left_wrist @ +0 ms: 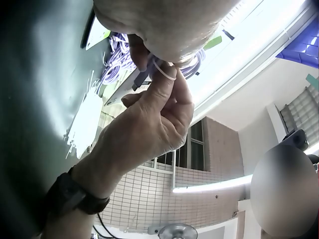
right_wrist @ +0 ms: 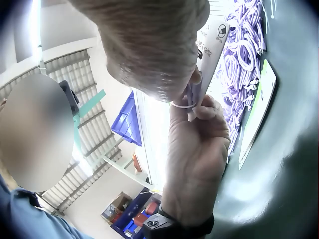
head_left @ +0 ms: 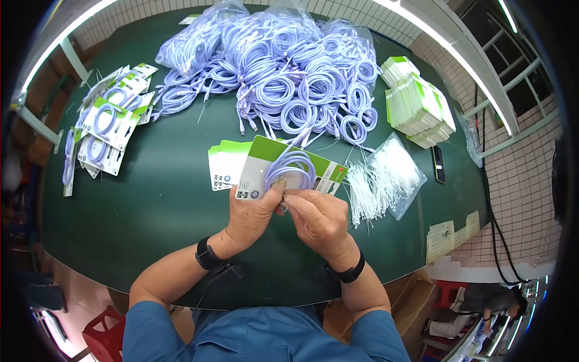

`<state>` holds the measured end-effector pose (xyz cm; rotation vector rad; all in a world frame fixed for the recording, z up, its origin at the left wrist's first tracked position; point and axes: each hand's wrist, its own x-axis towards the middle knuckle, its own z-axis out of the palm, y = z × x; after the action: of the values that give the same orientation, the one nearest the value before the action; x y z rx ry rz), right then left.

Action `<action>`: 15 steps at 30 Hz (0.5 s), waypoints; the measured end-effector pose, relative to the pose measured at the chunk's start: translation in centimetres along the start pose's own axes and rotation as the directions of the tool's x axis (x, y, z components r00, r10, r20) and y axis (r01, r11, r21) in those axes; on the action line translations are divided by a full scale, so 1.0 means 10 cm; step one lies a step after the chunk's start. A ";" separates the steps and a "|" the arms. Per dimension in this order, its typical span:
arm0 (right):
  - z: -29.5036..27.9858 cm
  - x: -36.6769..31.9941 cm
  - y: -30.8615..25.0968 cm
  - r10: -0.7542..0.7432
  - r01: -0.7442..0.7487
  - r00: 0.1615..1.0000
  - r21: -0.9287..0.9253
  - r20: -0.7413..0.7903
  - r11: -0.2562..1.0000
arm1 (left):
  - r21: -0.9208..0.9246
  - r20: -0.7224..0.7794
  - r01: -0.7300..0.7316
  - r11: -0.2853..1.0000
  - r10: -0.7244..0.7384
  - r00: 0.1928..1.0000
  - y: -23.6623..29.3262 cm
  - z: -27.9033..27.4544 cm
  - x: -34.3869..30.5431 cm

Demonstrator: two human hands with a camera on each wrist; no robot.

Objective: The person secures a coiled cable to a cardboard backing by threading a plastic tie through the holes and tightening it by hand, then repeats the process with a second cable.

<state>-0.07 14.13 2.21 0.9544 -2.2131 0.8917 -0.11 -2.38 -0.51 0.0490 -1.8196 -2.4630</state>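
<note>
My left hand [head_left: 248, 212] grips a green-and-white packaging card [head_left: 250, 171], its thumb pressing a coiled lavender USB cable [head_left: 294, 164] against the card's front. The card is tilted above the table. Close against it, my right hand [head_left: 321, 220] pinches a thin white cable tie at the card's lower edge. In the left wrist view the cable tie [left_wrist: 164, 70] shows as a loop by the fingertips, and a dark purple cable plug [left_wrist: 141, 79] sticks out beside it. The right wrist view shows the same cable tie [right_wrist: 183, 105] around the cable end; part of it is hidden by fingers.
Flat cards [head_left: 226, 158] lie just behind the left hand. White cable ties [head_left: 368, 192] spread beside a plastic bag [head_left: 403, 175] on the right. A large cable heap [head_left: 301, 84] fills the back; finished-looking carded cables [head_left: 105, 120] stand left, card stacks [head_left: 419, 108] and a phone [head_left: 438, 164] right.
</note>
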 end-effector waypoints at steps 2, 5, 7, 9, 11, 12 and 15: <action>-0.01 0.02 -0.01 0.002 -0.002 1.000 -0.014 0.011 1.000 | -0.013 0.005 0.009 1.000 -0.009 1.000 0.00 0.01 -0.01; -0.05 0.06 -0.03 0.023 -0.020 0.999 -0.059 0.042 0.998 | -0.036 0.008 0.040 0.999 -0.040 0.999 -0.02 0.00 -0.04; -0.04 0.05 -0.01 0.041 -0.039 0.998 -0.027 0.046 0.999 | -0.027 0.025 0.042 0.999 -0.041 0.999 -0.04 -0.02 -0.04; -0.04 0.05 0.02 0.077 -0.080 0.995 0.042 0.059 0.996 | -0.013 0.039 0.038 0.999 -0.038 0.999 -0.05 -0.03 -0.01; -0.08 0.10 0.03 0.054 -0.054 0.999 0.088 0.001 0.995 | -0.004 0.042 0.017 1.000 -0.017 0.999 -0.03 -0.04 0.02; -0.11 0.12 0.05 0.032 -0.025 0.998 0.131 -0.048 0.991 | 0.001 0.045 0.010 1.000 -0.010 0.999 -0.02 -0.05 0.03; -0.29 0.09 0.19 0.070 -0.042 0.951 0.098 -0.300 0.994 | -0.051 0.080 0.028 0.998 -0.024 0.997 0.06 -0.05 0.07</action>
<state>-1.45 16.92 3.94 0.7408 -1.9596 1.0949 -0.71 -3.08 -0.07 -0.0285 -1.7946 -2.5645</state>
